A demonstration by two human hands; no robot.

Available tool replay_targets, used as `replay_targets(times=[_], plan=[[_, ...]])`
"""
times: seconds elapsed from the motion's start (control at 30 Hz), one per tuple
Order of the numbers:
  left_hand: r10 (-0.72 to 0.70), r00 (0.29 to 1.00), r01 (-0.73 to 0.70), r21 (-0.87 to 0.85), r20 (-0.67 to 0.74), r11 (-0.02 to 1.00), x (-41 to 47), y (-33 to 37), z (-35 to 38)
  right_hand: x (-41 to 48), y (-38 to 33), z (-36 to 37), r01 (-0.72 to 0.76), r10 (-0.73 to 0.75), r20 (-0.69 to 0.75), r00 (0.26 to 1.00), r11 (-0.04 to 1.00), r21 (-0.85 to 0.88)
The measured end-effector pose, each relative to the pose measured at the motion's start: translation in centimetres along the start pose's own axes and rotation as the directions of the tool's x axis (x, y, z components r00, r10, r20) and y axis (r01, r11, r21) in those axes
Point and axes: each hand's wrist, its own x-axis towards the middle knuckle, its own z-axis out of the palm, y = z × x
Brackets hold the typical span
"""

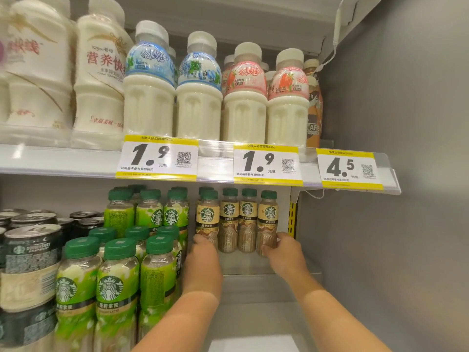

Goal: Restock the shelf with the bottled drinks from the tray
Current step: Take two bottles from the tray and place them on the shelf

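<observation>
Head view: at lower centre, latte bottles [238, 224] stand on the shelf [253, 283]. The right hand [284, 252] grips the rightmost one. The left hand [204, 255] touches the leftmost, its grip hidden. It is best to move the row evenly, labels forward.

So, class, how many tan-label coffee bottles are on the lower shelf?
4 abreast: leftmost bottle at the left hand, second bottle, third bottle, rightmost bottle in the right hand. More may hide behind.

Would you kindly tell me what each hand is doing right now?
Left hand: on the leftmost beige bottle; grip cannot be told, fingers hidden.
Right hand: holding the rightmost beige bottle.
</observation>
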Motion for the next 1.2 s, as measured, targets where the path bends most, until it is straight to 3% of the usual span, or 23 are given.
replay_targets(times=[0.47,0.9,1.2], plan=[[0.002,1.0,-0.002,0.186,0.001,0.983,1.3,-0.1,0.5,1.9,0.4,0.8,0.002,-0.002,-0.01,1.0,1.0,-0.023],[-0.021,1.0,0.02,0.122,0.011,0.992,0.7,0.1,-0.1,0.6,-0.6,0.8,-0.046,0.038,-0.058,0.998,0.991,-0.129],[-0.011,0.997,0.005,0.083,0.078,0.997,-1.6,0.4,-1.9,-3.5,-0.6,-0.7,0.091,-0.101,-0.046,0.994,0.978,-0.189]])
